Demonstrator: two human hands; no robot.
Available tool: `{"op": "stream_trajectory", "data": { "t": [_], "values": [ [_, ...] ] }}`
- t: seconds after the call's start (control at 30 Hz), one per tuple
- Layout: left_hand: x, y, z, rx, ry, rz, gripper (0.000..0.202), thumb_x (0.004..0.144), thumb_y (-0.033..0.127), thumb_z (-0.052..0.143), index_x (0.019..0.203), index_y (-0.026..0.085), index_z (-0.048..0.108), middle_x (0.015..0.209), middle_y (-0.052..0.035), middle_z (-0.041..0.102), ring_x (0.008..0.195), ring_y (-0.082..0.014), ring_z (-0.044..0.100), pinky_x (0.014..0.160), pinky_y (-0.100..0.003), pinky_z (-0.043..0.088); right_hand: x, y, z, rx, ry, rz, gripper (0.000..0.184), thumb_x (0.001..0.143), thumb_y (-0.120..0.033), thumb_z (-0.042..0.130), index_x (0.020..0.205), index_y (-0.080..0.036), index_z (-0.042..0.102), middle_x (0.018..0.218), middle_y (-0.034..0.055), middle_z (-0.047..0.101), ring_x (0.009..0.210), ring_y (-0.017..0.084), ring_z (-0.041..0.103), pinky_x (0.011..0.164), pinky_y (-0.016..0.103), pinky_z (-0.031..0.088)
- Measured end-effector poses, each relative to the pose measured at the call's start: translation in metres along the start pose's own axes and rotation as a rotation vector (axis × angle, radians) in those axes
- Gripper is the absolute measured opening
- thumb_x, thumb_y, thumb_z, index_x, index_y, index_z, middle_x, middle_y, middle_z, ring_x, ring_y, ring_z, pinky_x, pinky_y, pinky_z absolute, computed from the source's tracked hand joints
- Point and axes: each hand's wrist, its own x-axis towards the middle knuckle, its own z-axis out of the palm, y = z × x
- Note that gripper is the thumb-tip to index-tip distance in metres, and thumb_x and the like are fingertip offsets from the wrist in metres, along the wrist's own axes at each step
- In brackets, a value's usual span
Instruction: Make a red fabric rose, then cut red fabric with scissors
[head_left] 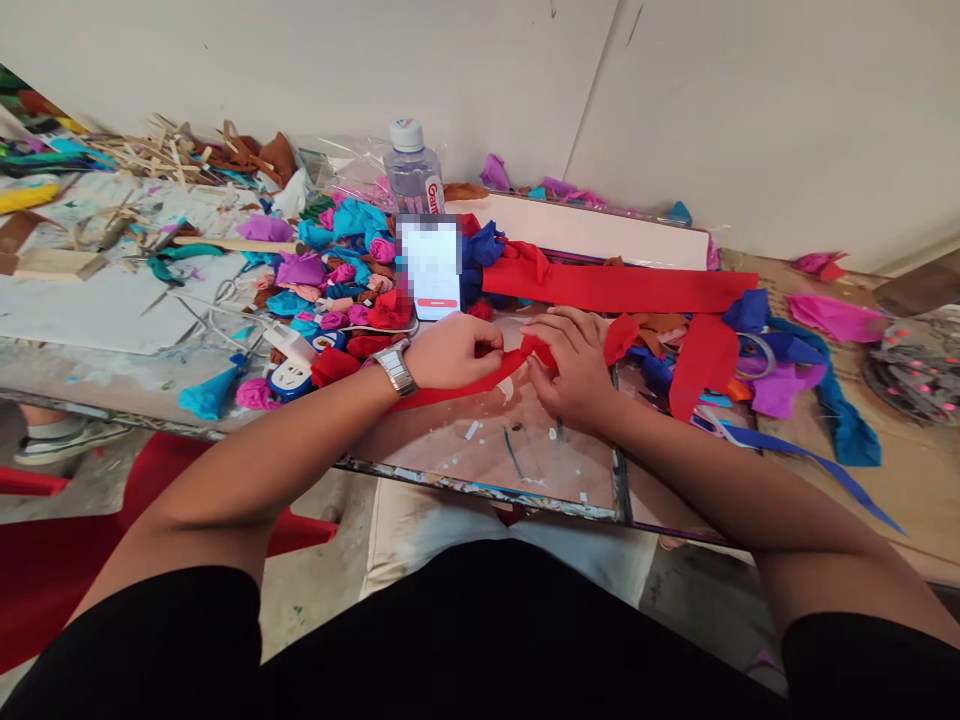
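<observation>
A narrow red crepe paper strip runs along the near part of the table beneath my wrists, its right part twisted and gathered between my hands. My left hand, with a metal watch at the wrist, has its fingers curled in a pinch on the strip. Close by on the right, my right hand grips the gathered red paper between thumb and fingers. A crumpled red end sticks out beyond its knuckles. Behind my left hand a lit phone leans against a clear bottle.
Rolled paper flowers in several colours heap up left of the phone. A wide red strip lies behind my hands. Scissors and a tape roll are at right. Pliers and a power strip lie left.
</observation>
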Motion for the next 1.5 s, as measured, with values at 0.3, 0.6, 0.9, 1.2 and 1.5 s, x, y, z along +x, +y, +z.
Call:
{"op": "stream_trajectory", "data": {
  "t": [0.3,0.6,0.9,1.2,1.5],
  "values": [
    [0.006,-0.005,-0.003,-0.186,-0.029,-0.089,0.023,0.086,0.031,0.053,0.069,0.017,0.060,0.064,0.0027,0.053,0.063,-0.0120,0.044,0.063,-0.029,0.035,0.000,0.001,0.001,-0.026,-0.023,0.050,0.038,0.101,-0.024,0.059,0.139,-0.026,0.061,0.137,0.0116,0.072,0.134,0.035,0.059,0.114,0.058,0.039],
    [0.009,-0.003,-0.005,-0.454,0.104,-0.226,0.025,0.086,0.036,0.054,0.070,0.017,0.055,0.067,0.0018,0.050,0.065,-0.0122,0.044,0.065,-0.029,0.036,-0.004,0.000,-0.003,0.105,0.038,-0.143,0.024,0.099,-0.025,0.065,0.122,-0.028,0.070,0.122,0.0086,0.075,0.123,0.033,0.062,0.108,0.055,0.047],
    [0.010,-0.003,-0.003,-1.103,0.123,-0.369,0.022,0.084,0.036,0.061,0.072,0.019,0.055,0.057,-0.0003,0.055,0.048,-0.0145,0.054,0.053,-0.028,0.043,-0.003,0.003,0.005,0.194,-0.294,-0.398,0.021,0.105,-0.025,0.057,0.118,-0.021,0.073,0.113,0.0106,0.080,0.105,0.027,0.070,0.093,0.045,0.057],
    [0.011,-0.011,-0.001,-1.291,0.263,-0.379,0.015,0.080,0.029,0.063,0.077,0.014,0.065,0.079,-0.0070,0.068,0.070,-0.0168,0.066,0.065,-0.027,0.056,-0.003,0.005,0.005,0.041,-0.217,-0.050,0.013,0.102,-0.027,0.060,0.105,-0.021,0.071,0.122,0.0140,0.074,0.114,0.034,0.060,0.103,0.055,0.049],
    [0.013,-0.004,-0.001,-1.277,0.251,-0.397,0.021,0.077,0.029,0.061,0.084,0.012,0.071,0.085,-0.0087,0.074,0.073,-0.0188,0.069,0.068,-0.027,0.058,-0.001,0.014,0.007,-0.002,-0.046,0.195,0.025,0.094,-0.033,0.066,0.115,-0.022,0.058,0.153,0.0200,0.053,0.150,0.043,0.041,0.123,0.068,0.034]
  ]
}}
